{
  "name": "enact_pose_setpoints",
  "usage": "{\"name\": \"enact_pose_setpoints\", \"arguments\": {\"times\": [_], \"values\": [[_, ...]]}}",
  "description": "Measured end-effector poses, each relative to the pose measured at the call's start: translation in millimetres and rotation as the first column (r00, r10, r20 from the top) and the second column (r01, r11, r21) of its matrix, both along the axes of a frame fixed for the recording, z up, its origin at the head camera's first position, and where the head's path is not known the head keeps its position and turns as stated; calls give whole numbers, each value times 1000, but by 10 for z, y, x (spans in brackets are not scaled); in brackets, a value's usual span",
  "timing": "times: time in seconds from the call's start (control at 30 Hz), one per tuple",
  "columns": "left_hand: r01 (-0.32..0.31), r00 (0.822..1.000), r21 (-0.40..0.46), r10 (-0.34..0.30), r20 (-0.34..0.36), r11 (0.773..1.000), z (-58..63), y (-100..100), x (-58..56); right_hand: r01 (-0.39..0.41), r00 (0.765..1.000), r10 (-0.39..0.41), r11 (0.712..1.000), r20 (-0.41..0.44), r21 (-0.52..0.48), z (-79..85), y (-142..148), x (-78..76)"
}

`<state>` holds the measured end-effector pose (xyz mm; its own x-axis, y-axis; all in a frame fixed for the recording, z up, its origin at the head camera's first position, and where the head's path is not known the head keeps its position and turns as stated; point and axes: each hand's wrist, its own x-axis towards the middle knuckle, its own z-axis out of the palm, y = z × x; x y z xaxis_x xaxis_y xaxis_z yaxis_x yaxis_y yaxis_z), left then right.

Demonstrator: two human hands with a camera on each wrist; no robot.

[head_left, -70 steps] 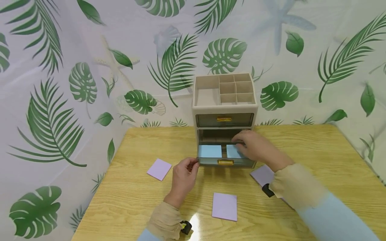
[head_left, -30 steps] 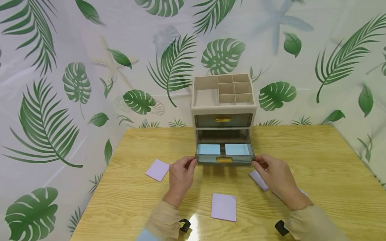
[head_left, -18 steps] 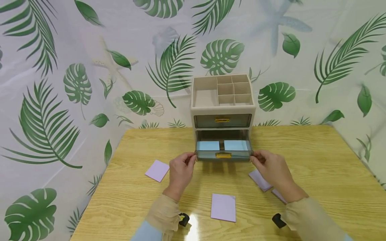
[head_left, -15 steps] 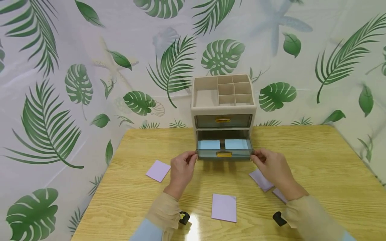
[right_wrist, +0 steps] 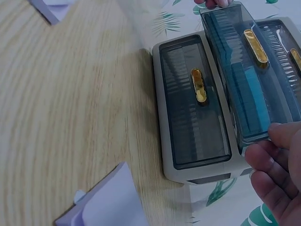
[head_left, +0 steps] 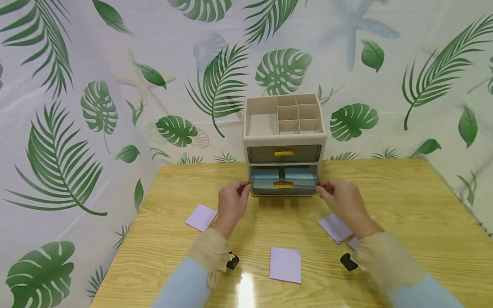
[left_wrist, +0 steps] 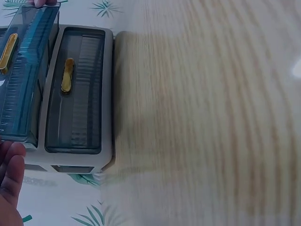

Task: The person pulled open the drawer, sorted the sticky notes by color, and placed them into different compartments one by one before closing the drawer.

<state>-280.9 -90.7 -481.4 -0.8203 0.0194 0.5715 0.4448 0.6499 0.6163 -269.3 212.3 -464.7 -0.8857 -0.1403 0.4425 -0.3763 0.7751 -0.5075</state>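
Observation:
A beige desktop organizer [head_left: 284, 139] stands at the back of the table. Its smoky translucent middle drawer [head_left: 265, 185] is pulled partway out, holding two blue note pads [head_left: 265, 173] side by side. My left hand [head_left: 233, 207] pinches the drawer's left front corner; my right hand [head_left: 344, 203] pinches the right one. In the right wrist view, my thumb [right_wrist: 282, 134] lies at the front corner with the fingers curled beside it. From the left wrist, the drawer [left_wrist: 21, 84] juts out past the lower drawer [left_wrist: 77, 108], which sits closed.
Lavender note pads lie on the wooden table [head_left: 169, 265]: one pad [head_left: 201, 217] at left, another pad [head_left: 285, 265] in front, and more pads [head_left: 335, 228] by my right forearm. The organizer's top has divided compartments [head_left: 299, 112]. A leaf-printed cloth [head_left: 154, 51] hangs behind.
My right hand has left the blue pads and taken the drawer's right front corner. Both hands have since moved away from me with the drawer, which now sits further inside the organizer.

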Motion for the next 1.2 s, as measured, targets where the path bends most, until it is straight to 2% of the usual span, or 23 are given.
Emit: {"name": "enact_pose_setpoints", "arguments": {"times": [0.23, 0.5, 0.63, 0.77, 0.9, 1.03, 1.2], "values": [[1, 1000, -36, -1, 9, 999, 20, -10, -138, 27, 999, -27, 1000, -28, 4, -8, 5, -153], [0, 1000, -29, 1, 9, 1000, 14, 0, -259, 57, 998, -57, 998, -29, -15, -21, 16, -285], [-36, 999, -11, 36, 28, 999, 11, 0, -296, 80, 997, -80, 996, -4, -29, -19, 22, -330], [-54, 996, 29, 52, 70, 998, 10, -13, -347, 65, 997, -62, 995, 49, -70, 4, 17, -367], [21, 993, 32, -24, 116, 999, 20, -28, -403, 31, 996, -24, 996, 88, -79, 23, 11, -391], [105, 979, 48, -111, 173, 993, 43, -37, -437, 17, 995, -11, 998, 95, -65, 15, 9, -404], [126, 971, 73, -138, 196, 989, 48, -45, -463, 13, 995, -6, 998, 100, -65, 8, 14, -435]]}}
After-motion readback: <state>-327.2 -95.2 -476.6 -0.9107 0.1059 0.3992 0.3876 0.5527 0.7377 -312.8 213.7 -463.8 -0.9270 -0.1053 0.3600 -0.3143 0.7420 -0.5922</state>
